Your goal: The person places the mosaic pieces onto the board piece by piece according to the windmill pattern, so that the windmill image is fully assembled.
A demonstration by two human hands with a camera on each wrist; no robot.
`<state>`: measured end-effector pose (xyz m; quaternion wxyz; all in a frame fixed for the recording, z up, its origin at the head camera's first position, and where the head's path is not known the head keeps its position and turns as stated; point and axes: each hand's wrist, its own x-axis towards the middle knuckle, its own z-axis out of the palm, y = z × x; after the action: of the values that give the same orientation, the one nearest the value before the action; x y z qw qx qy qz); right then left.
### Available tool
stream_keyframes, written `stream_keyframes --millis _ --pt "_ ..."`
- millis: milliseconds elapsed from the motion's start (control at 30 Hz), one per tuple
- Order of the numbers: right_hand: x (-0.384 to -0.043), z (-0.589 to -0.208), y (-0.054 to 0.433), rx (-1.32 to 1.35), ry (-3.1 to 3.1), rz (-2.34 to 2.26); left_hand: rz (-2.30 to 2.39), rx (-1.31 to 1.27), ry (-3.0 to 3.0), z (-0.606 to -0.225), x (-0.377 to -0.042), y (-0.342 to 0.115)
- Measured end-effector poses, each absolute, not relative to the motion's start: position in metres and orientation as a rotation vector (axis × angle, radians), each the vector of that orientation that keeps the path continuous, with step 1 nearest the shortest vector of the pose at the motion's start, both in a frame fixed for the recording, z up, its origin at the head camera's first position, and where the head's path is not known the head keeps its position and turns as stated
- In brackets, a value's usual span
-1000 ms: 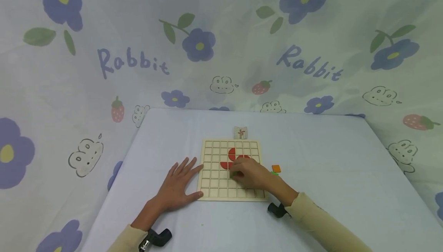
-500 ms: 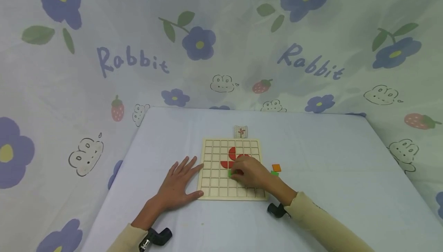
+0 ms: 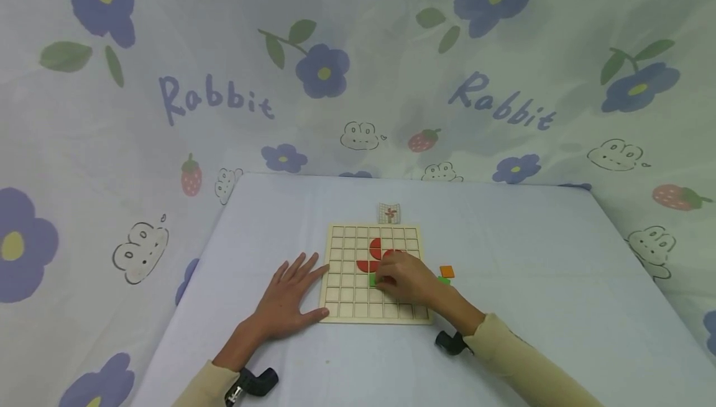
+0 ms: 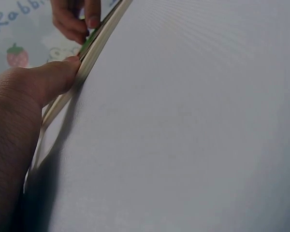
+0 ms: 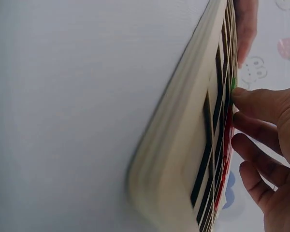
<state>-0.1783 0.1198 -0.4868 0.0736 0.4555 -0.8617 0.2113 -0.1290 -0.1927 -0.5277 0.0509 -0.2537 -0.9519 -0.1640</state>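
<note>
A pale wooden grid board point(image 3: 347, 296) lies on the white table, with several red rounded pieces point(image 3: 366, 266) in its middle cells. Spread out flat, my left hand point(image 3: 282, 307) has its index fingertip and thumb at the board's left edge. Over the board's middle, my right hand point(image 3: 407, 279) is bent with its fingertips at a green piece point(image 3: 372, 280), which sits in a cell below the red ones. In the right wrist view the thumb touches that green piece point(image 5: 233, 84), while the other fingers curl beside the red pieces. My right hand hides part of the board.
A small patterned card point(image 3: 389, 213) with a red pinwheel-like picture lies behind the board. To its right are an orange square point(image 3: 447, 271) and another green piece point(image 3: 444, 281), partly behind my right wrist. A flowered cloth point(image 3: 358, 84) hangs at the back.
The green piece, mostly under my right fingers at first, now shows flatter at their left in a cell. My right hand shifts barely; my left hand stays put.
</note>
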Motion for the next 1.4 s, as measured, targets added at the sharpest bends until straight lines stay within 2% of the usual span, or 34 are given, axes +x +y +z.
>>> stream_keyframes --millis 300,633,933,1400 --pt "-0.177 -0.483 0.144 1.298 -2.590 0.677 -0.495 -0.773 -2.881 -0.531 -0.130 -0.194" --pt "-0.173 -0.473 0.185 1.070 -2.757 0.596 -0.490 -0.781 -2.882 -0.527 -0.129 -0.194" --pt "-0.171 -0.481 0.222 0.891 -2.872 0.506 -0.492 -0.784 -2.870 -0.528 -0.129 -0.194" --pt "-0.170 -0.488 0.251 0.923 -2.798 0.429 -0.501 -0.783 -2.891 -0.526 -0.128 -0.193"
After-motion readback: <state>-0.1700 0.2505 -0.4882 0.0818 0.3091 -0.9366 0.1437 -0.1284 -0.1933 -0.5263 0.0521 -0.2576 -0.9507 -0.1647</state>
